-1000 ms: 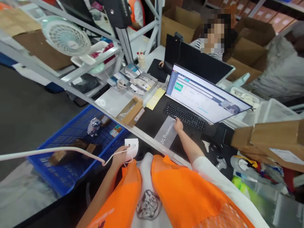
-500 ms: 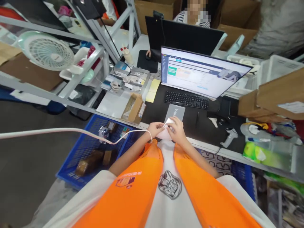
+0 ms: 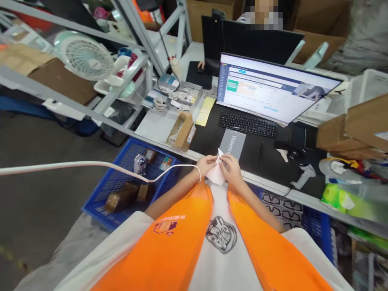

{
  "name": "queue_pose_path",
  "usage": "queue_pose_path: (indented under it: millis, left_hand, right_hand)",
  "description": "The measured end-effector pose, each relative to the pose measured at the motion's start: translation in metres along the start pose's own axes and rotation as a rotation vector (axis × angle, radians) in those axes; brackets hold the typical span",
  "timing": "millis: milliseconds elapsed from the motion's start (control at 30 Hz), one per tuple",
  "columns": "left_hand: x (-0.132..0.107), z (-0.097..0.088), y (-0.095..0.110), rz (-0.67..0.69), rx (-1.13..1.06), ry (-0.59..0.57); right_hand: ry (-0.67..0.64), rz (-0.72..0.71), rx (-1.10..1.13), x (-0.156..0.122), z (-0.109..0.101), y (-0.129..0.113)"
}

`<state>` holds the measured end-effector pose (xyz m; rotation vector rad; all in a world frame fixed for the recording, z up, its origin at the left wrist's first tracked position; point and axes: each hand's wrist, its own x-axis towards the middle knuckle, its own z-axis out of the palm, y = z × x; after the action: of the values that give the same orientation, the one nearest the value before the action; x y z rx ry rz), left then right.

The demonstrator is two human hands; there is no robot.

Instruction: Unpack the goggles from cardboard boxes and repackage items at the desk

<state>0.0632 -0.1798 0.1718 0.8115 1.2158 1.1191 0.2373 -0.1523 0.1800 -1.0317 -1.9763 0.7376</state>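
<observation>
A small white sheet (image 3: 216, 174), paper-like and creased, is pinched between both hands in front of my chest. My left hand (image 3: 207, 165) grips its left edge, fingers closed. My right hand (image 3: 230, 166) has its fingertips closed on the upper right side, close to the left fingertips. One pointed corner of the sheet sticks up between them. Just beyond the hands, a grey package (image 3: 233, 142) printed "Wakening" lies on the black desk mat. A white cord (image 3: 169, 167) loops to my left wrist from the left.
A monitor (image 3: 273, 87) and keyboard (image 3: 247, 124) stand behind the package. To the right are a scanner (image 3: 304, 176) and cardboard boxes (image 3: 366, 123). An open small carton (image 3: 183, 135) sits left. Below the desk is a blue crate (image 3: 103, 194). Across the desk sits another person.
The view has shifted, so the desk appears further right. The white sheet now hangs lower between my hands, with a pointed corner up. Both hands keep hold of it.
</observation>
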Motion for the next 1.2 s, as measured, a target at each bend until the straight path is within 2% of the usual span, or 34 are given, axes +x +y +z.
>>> queue_pose_path:
  millis: [200, 433, 533, 667, 800, 933, 1200]
  left_hand:
    - [-0.028, -0.019, 0.008, 0.094, -0.024, 0.169]
    - [-0.052, -0.036, 0.017, 0.298, 0.356, 0.327]
    - [-0.057, -0.042, 0.018, 0.344, 0.458, 0.311]
    - [-0.061, -0.045, 0.019, 0.352, 0.429, 0.283]
    - [-0.059, -0.046, 0.014, 0.27, 0.197, 0.293]
    - [-0.051, -0.046, 0.009, 0.105, -0.118, 0.194]
    - [-0.036, -0.05, 0.013, 0.08, -0.215, 0.058]
  right_hand:
    - [-0.091, -0.123, 0.049, 0.009, 0.022, -0.017]
    - [-0.234, -0.183, 0.035, 0.016, 0.043, -0.029]
    - [-0.263, -0.183, 0.033, 0.017, 0.048, -0.031]
    - [-0.25, -0.147, 0.024, 0.016, 0.052, -0.03]
    - [-0.212, -0.078, 0.02, 0.013, 0.053, -0.029]
    - [-0.188, -0.071, 0.035, 0.014, 0.048, -0.031]
    - [-0.316, -0.247, 0.007, 0.027, 0.031, -0.035]
